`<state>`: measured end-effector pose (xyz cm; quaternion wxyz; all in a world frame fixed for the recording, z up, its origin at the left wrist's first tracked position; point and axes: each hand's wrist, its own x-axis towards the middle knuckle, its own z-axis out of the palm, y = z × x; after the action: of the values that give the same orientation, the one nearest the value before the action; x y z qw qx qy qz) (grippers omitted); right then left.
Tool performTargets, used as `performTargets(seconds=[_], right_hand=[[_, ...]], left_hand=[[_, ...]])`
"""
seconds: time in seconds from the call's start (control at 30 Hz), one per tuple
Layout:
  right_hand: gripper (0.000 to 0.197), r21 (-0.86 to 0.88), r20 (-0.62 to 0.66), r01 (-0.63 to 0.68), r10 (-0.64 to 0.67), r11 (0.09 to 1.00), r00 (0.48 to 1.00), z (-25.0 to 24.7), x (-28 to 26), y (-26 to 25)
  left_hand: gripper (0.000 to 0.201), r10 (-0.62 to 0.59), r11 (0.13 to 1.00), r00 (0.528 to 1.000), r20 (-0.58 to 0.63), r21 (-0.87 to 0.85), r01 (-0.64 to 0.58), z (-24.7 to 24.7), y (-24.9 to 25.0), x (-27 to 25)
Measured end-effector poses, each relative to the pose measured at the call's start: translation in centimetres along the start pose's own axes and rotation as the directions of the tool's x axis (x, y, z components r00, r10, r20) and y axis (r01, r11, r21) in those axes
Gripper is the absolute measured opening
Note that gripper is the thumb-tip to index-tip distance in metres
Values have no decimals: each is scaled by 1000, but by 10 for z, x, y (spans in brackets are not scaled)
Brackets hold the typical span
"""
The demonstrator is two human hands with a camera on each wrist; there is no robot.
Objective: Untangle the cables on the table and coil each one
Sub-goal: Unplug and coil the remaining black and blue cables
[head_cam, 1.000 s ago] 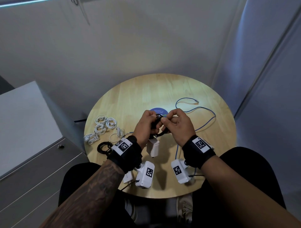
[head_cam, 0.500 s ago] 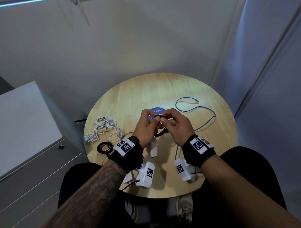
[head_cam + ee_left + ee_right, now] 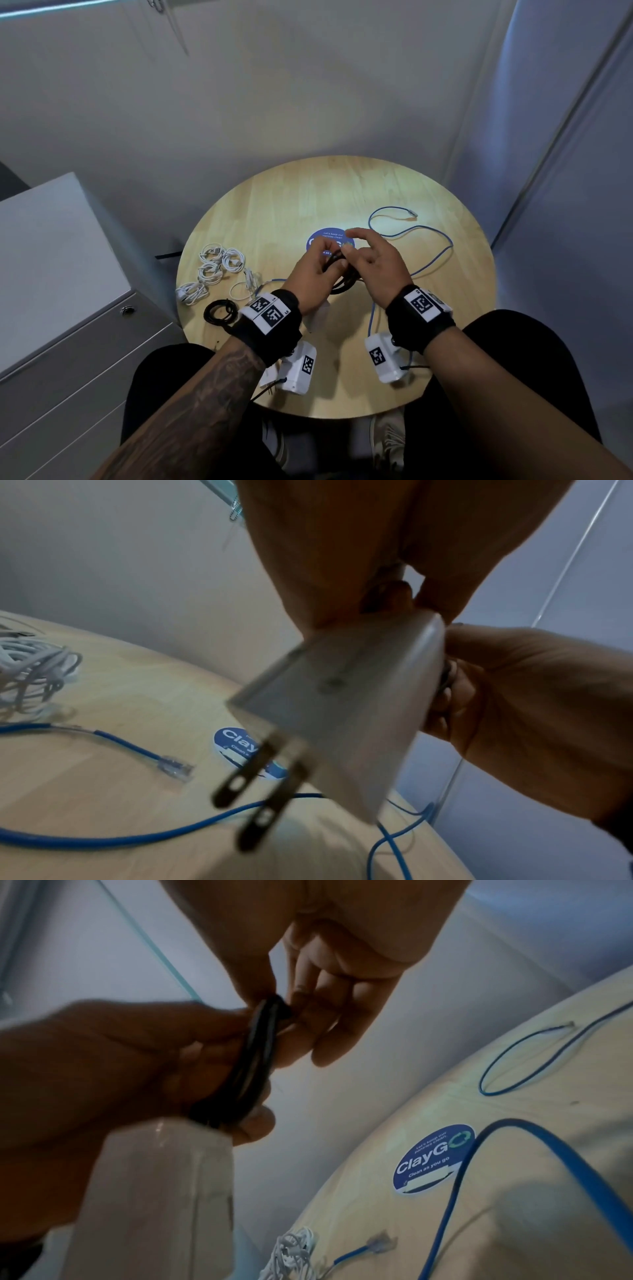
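Observation:
Above the middle of the round wooden table point(image 3: 294, 205), my left hand point(image 3: 323, 257) grips a small coil of black cable point(image 3: 342, 277). The coil's white plug adapter point(image 3: 342, 710) hangs under that palm, prongs pointing down. My right hand point(image 3: 352, 248) is just right of the coil. In the right wrist view its thumb and fingers point(image 3: 308, 1007) pinch the top end of the black cable point(image 3: 255, 1064) while the index finger is raised. A blue network cable point(image 3: 421, 236) lies loose and uncoiled on the table's right side.
Several coiled white cables point(image 3: 219, 267) lie at the table's left, with another black coil point(image 3: 221, 311) near the left edge. A round blue sticker point(image 3: 329, 236) marks the centre. A grey drawer cabinet point(image 3: 68, 291) stands on the left. Walls close in behind and to the right.
My right hand has loosened from a closed grasp, its fingers now spread with the index lifted. The left hand still grips the black coil, which has turned slightly between the hands.

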<state>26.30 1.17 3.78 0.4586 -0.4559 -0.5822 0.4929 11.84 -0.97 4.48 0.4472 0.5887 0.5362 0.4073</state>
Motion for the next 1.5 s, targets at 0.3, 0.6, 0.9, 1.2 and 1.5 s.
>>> performTargets(seconds=[0.3, 0.6, 0.9, 1.2, 1.5], right_hand=[[23, 102, 99, -203, 193, 974, 976, -6, 1, -5], [26, 120, -195, -149, 170, 982, 966, -9, 12, -7], [26, 101, -249, -28, 53, 994, 967, -6, 17, -4], [54, -37, 264, -229, 231, 973, 936, 7, -4, 20], [14, -80, 57, -149, 153, 986, 987, 15, 11, 25]], left_hand=[[18, 35, 999, 999, -23, -7, -35, 3, -4, -1], [22, -133, 984, 991, 30, -115, 135, 14, -6, 16], [20, -85, 985, 996, 31, -151, 88, 14, -14, 7], [19, -258, 796, 945, -202, -599, 89, -8, -12, 20], [15, -322, 913, 893, -313, -352, 206, -49, -33, 15]])
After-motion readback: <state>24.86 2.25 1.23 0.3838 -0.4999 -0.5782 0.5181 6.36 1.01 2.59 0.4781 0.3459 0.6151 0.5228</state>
